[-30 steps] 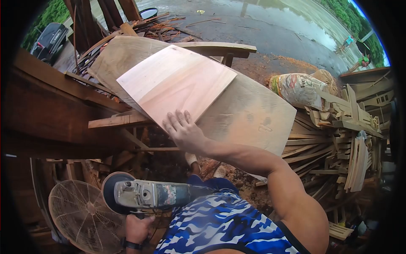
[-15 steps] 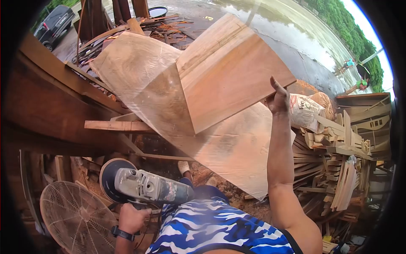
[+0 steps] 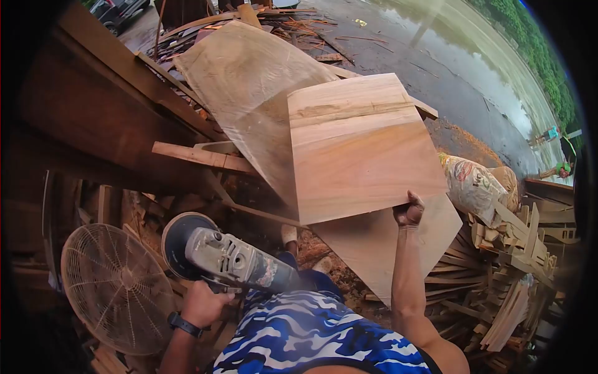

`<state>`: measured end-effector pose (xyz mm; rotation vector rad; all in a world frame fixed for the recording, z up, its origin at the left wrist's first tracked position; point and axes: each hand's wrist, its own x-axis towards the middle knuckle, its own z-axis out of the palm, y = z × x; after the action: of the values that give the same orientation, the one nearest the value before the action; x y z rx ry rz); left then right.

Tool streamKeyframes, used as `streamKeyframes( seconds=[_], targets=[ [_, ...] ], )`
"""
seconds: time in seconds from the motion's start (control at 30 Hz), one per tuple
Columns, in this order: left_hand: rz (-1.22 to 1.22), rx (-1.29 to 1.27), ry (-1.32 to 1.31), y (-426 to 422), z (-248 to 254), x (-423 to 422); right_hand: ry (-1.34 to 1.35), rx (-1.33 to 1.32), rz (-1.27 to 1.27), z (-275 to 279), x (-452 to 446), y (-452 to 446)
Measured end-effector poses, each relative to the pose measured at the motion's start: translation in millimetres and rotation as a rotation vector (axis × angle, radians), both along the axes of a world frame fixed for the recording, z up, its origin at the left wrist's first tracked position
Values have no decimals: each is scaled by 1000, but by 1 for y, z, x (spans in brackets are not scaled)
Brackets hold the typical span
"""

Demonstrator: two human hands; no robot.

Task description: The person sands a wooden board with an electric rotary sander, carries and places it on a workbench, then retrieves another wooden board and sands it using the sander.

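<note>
My right hand [image 3: 409, 210] grips the near edge of a flat wooden board [image 3: 367, 156], with the thumb on its upper face and the other fingers mostly hidden underneath. Pale and reddish-brown grain bands cross the board. It lies over or just above a larger sheet-covered panel [image 3: 255, 87]; contact between them I cannot make out. Low on the left, my left hand [image 3: 202, 303] is closed around the side handle of an angle sander [image 3: 240, 258]. Its dark round disc [image 3: 187, 243] points away from the board, and the tool's rear end is close to my body.
A wire-caged fan [image 3: 124, 283] stands at lower left. Stacked wood strips [image 3: 504, 305] and a white sack [image 3: 470, 187] are on the right. A timber bar [image 3: 202, 158] juts out beside the panel. Scrap wood [image 3: 293, 28] and wet ground lie beyond, with people at far right.
The board has come down and nearer to my body, turning so its near edge lies more level. My right hand has lowered with it. The left hand keeps hold of the sander.
</note>
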<state>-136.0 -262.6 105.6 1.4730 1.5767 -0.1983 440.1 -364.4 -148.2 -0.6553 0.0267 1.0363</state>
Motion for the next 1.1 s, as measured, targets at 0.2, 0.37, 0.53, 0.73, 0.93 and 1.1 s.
streamKeyframes(
  seconds=[0.2,0.37,0.53,0.73,0.93,1.1],
  targets=[
    [51,-21,-26,-5,3,3,-7,-17,63,1,11,34],
    [102,-13,3,-7,-5,-1,-27,-41,196,4,8,62],
    [97,5,-7,-9,-25,-12,1,-135,212,12,-4,78],
    [97,-104,60,-6,-19,-7,1,-519,107,20,-5,98],
    [0,-39,145,8,-15,0,20,-270,-274,31,-40,108],
    [10,-23,34,5,-21,8,-279,-393,-296,48,-75,104]
  ],
)
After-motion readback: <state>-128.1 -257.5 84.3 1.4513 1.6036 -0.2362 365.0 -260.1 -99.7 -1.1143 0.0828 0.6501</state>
